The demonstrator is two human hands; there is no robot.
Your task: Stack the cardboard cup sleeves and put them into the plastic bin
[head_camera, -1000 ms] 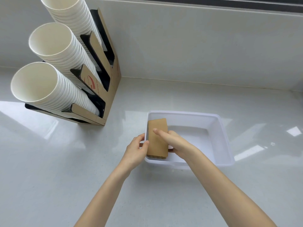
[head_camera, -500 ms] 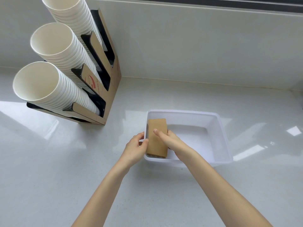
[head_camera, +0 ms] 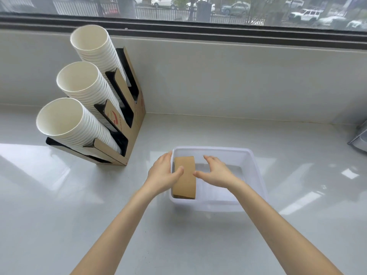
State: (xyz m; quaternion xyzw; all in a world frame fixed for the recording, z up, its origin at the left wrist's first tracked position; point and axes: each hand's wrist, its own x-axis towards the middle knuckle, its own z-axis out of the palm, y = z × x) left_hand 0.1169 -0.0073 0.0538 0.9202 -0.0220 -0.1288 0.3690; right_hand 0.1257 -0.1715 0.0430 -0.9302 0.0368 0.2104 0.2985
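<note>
A stack of brown cardboard cup sleeves point(head_camera: 185, 182) lies flat inside the white plastic bin point(head_camera: 257, 175), against its left wall. My left hand point(head_camera: 160, 173) is at the bin's left rim, fingers stretched along the outside of the wall and thumb tip resting on top of the stack. My right hand point(head_camera: 216, 171) hovers over the bin's middle with fingers spread, holding nothing, its thumb tip just beside the stack's right edge.
A cardboard cup holder point(head_camera: 137, 118) with three slanted stacks of white paper cups point(head_camera: 79, 124) stands at the back left of the white counter. A grey object point(head_camera: 359, 138) shows at the right edge. A wall and window ledge run behind the bin.
The sleeve stack has gone down into the bin's left side. My right hand has let go and lifted off to the right. My left hand has moved forward along the rim. The view tilted up.
</note>
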